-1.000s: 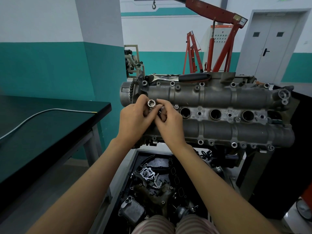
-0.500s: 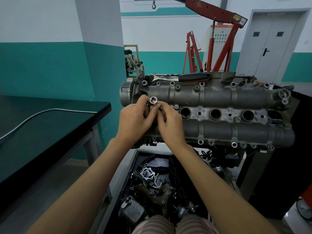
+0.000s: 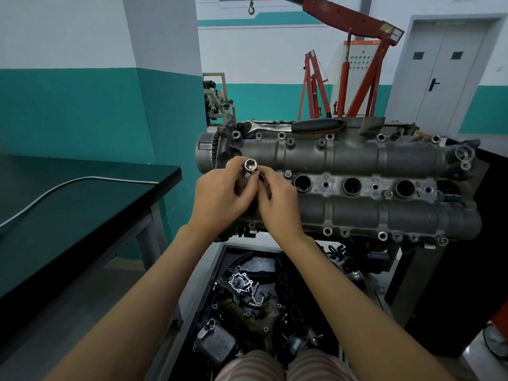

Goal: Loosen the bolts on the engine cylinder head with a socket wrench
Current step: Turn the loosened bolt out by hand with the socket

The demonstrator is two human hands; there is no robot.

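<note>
The grey engine cylinder head (image 3: 357, 158) lies across the middle of the view, with bolts along its edges and round plug holes down its centre. In front of its left end, my left hand (image 3: 220, 196) holds a shiny socket (image 3: 250, 165), open end up. My right hand (image 3: 277, 199) pinches the socket's lower part from the right; what is under its fingers is hidden. A ratchet wrench with a black handle (image 3: 316, 125) rests on the far edge of the head, untouched.
A dark workbench (image 3: 68, 215) with a grey cable stands at the left. Below the head, a black tray (image 3: 255, 298) holds several loose engine parts. A red engine hoist (image 3: 354, 64) stands behind, and a grey double door at the back right.
The socket has risen slightly and moved a little right between my fingers. Both hands stay together in front of the head's left end.
</note>
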